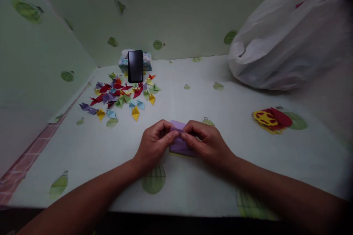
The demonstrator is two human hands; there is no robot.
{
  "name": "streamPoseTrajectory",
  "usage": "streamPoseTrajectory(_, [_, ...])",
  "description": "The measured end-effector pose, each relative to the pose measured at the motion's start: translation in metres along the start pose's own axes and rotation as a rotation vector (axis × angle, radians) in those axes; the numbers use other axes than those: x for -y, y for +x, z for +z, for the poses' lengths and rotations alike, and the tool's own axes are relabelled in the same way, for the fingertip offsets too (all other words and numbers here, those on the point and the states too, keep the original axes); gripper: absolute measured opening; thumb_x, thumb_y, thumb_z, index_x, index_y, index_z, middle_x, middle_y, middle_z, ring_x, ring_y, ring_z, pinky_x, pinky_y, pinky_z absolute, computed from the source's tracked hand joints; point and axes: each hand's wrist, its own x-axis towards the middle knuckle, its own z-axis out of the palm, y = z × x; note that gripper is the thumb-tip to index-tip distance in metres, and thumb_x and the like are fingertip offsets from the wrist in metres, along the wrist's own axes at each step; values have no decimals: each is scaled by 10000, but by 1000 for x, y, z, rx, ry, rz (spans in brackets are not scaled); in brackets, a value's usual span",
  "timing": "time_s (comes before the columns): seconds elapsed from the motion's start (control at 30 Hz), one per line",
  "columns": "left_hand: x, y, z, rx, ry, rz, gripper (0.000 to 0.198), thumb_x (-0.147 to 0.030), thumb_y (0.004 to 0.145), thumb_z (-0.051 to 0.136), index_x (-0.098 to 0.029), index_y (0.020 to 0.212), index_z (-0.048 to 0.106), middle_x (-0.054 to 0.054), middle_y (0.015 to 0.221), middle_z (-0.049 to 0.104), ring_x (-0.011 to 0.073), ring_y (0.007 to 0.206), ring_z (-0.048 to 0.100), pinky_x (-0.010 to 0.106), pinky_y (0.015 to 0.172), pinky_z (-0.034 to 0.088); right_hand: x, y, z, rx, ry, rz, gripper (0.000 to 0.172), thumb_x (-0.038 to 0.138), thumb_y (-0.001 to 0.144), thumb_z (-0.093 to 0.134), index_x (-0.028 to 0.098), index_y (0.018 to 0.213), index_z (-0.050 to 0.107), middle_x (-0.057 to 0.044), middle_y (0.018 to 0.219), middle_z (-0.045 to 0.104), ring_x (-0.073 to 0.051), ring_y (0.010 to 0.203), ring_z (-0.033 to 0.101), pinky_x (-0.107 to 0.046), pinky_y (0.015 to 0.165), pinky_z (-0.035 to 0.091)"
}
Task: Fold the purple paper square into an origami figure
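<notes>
A small sheet of purple paper (pixel 180 148) lies in front of me at the middle of the table, with a yellow edge showing beneath it. My left hand (pixel 156 141) pinches the paper from the left between thumb and forefinger. From the other side, my right hand (pixel 206 141) pinches it too, and the two thumbs almost meet over a raised fold. The fingers hide part of the paper. Farther off to the left lies a loose heap of folded paper cranes (pixel 120 100) in red, purple, yellow, green and blue.
A black phone (pixel 135 67) leans upright against a tissue pack (pixel 148 61) behind the cranes. Yellow and red cut-out pieces (pixel 266 118) lie at the right. A large white plastic bag (pixel 270 44) bulges over the back right. Walls border the table's back and left.
</notes>
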Motion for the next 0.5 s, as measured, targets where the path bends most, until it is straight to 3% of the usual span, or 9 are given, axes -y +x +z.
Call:
streamPoseTrajectory(0.2, [4,-2,2,-58,-1,45,130,-276,846,677,-172,799,616,-11,702,613,118,655,559,237,618,455,4,-3,3,-2,97,64,187,296,889,590,196,731,569,17,645,551,-117,576,474,-243,535,371])
streamPoseTrajectory(0.33, [6,-2,1,-54,-43,70,133,-257,830,708,-168,784,621,-2,740,623,120,697,580,241,654,474,3,-3,2,-24,44,54,207,236,873,588,197,673,551,24,612,543,-113,567,475,-246,548,375])
streamPoseTrajectory(0.5, [5,1,1,-63,-132,43,152,-246,832,709,-171,762,597,-33,659,592,94,589,557,222,580,470,-3,1,-1,-68,175,132,160,317,901,570,197,796,583,12,642,574,-129,586,533,-256,553,415])
